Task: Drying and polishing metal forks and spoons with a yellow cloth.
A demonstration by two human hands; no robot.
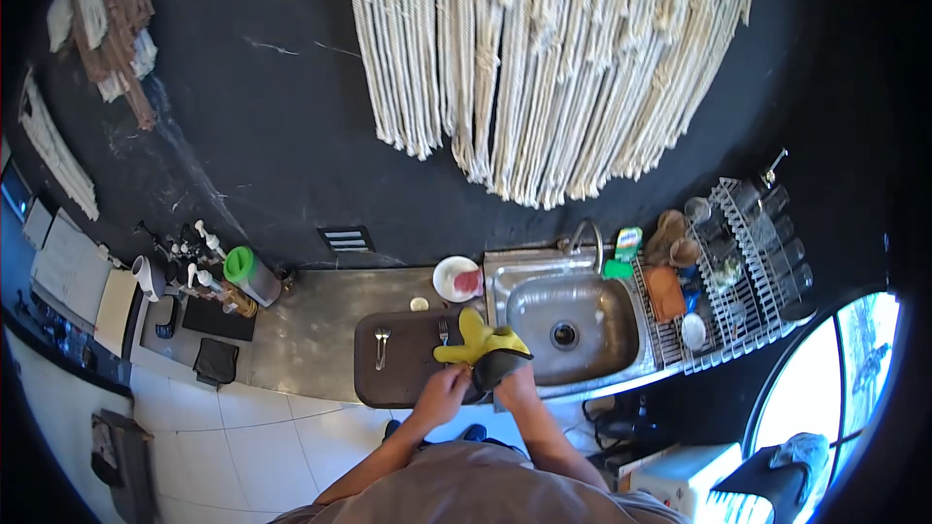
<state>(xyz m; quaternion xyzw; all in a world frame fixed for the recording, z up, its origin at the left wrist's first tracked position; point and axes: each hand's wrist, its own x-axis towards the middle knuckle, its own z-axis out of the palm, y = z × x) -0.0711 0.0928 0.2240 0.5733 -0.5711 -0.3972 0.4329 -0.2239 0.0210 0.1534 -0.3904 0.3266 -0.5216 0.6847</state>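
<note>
A yellow glove (pixel 474 330), with finger-like lobes and a dark grey cuff (pixel 500 366), is held above the right part of a brown tray (pixel 410 392). My left hand (pixel 445 394) pinches the left edge of the cuff. My right hand (pixel 515 389) is at the cuff's lower right edge, its fingers hidden by the cuff; I cannot tell how far inside it is. On the tray lie a fork and another piece of cutlery (pixel 382 349) side by side at left, and a second fork (pixel 444 333) beside the glove.
Right of the tray is a steel sink (pixel 573 330) with a faucet (pixel 585 233). A dish rack (pixel 743 281) with glasses stands farther right. Behind the tray sits a white bowl (pixel 449 279) with a reddish cloth-like item. A green-lidded container (pixel 250 277) and pump bottles stand left.
</note>
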